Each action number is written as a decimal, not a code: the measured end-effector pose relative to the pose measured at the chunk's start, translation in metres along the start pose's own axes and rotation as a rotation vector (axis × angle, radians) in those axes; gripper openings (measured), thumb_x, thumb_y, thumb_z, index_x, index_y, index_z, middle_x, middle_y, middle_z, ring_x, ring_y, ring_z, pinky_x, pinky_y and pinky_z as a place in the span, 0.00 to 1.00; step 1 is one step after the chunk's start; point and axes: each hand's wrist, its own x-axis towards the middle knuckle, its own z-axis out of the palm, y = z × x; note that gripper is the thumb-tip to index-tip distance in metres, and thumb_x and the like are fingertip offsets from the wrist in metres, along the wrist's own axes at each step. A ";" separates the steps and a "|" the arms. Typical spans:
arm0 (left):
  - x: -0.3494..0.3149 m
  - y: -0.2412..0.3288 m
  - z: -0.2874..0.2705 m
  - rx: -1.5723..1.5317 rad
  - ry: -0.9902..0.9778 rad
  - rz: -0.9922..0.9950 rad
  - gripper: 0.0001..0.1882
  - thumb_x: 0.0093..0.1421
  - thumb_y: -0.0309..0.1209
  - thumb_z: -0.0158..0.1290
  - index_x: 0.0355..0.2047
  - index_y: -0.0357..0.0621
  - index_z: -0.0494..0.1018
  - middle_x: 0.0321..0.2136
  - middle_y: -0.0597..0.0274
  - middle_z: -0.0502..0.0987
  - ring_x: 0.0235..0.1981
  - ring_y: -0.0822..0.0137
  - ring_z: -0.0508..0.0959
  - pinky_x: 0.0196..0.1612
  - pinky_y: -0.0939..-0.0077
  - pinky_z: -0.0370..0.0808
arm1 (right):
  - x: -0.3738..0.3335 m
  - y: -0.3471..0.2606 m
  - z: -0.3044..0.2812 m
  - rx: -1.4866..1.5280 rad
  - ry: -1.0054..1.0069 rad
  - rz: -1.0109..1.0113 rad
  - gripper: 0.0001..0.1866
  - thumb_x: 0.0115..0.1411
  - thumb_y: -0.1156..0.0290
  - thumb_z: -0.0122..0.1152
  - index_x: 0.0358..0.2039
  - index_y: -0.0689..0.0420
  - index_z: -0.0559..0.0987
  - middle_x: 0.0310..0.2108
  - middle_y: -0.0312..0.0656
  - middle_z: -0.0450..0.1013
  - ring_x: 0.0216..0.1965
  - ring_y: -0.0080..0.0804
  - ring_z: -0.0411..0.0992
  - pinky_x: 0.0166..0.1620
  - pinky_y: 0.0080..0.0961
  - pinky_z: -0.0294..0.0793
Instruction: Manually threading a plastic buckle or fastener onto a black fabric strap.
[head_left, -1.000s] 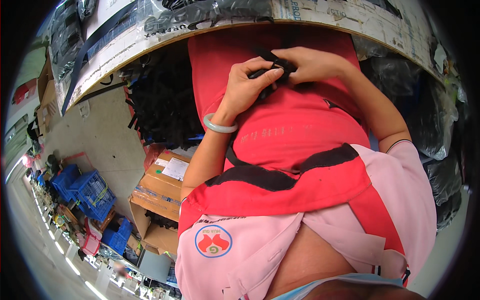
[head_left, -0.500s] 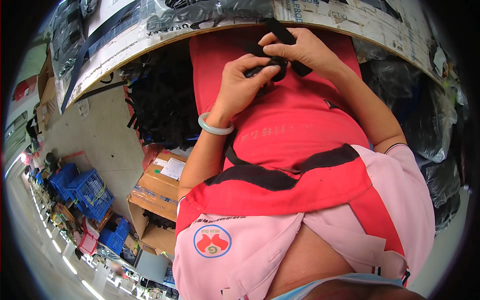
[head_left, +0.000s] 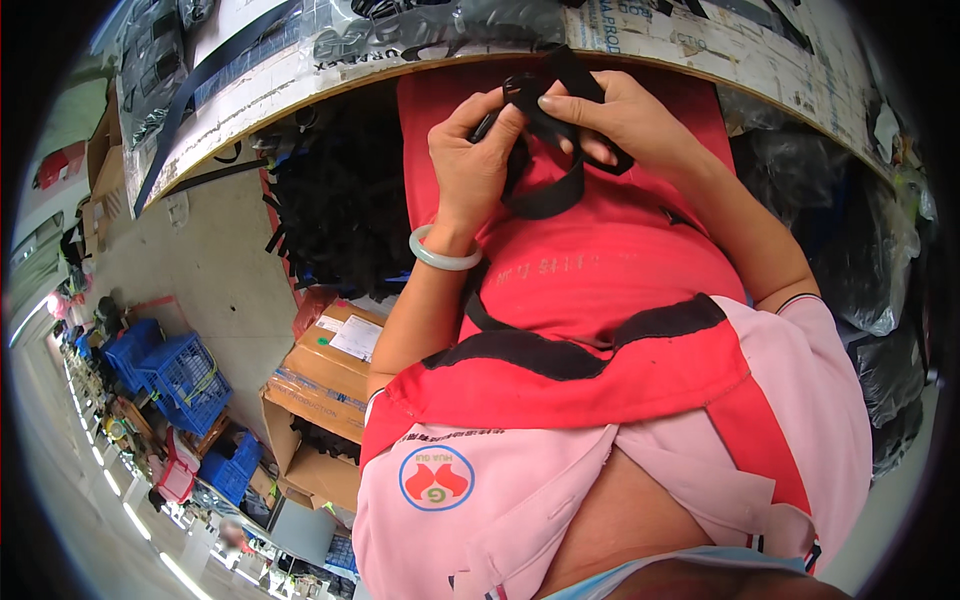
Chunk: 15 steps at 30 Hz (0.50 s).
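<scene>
Over my red apron [head_left: 590, 270], close to the table edge, both hands are on black webbing and a dark plastic buckle. My left hand [head_left: 475, 150], with a pale bangle on its wrist, pinches the black buckle [head_left: 520, 90]. The fingers of my right hand [head_left: 625, 115] close on the black webbing strap [head_left: 575, 75], which runs up past the fingers. A loop of the strap hangs below and between my hands, against the apron. How the strap passes through the buckle is hidden by my fingers.
The table's wooden edge [head_left: 330, 85] curves just beyond my hands, with plastic-bagged black parts [head_left: 400, 35] on top. A heap of black straps [head_left: 335, 200] lies under it. An open cardboard box [head_left: 325, 375] stands at left, with blue crates [head_left: 185, 375] farther off. Plastic bags [head_left: 860, 240] hang at right.
My hands have shifted, the right one turning downward around the strap. A strap loop now hangs between them, and the buckle shows higher above my left fingers. The view has moved slightly.
</scene>
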 end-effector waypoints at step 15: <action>0.011 -0.017 -0.006 0.424 0.060 0.590 0.11 0.53 0.18 0.59 0.39 0.36 0.78 0.28 0.57 0.77 0.27 0.65 0.78 0.29 0.77 0.74 | 0.009 0.014 0.009 0.529 -0.006 0.016 0.12 0.64 0.59 0.58 0.33 0.56 0.75 0.22 0.30 0.71 0.15 0.08 0.62 0.18 0.08 0.58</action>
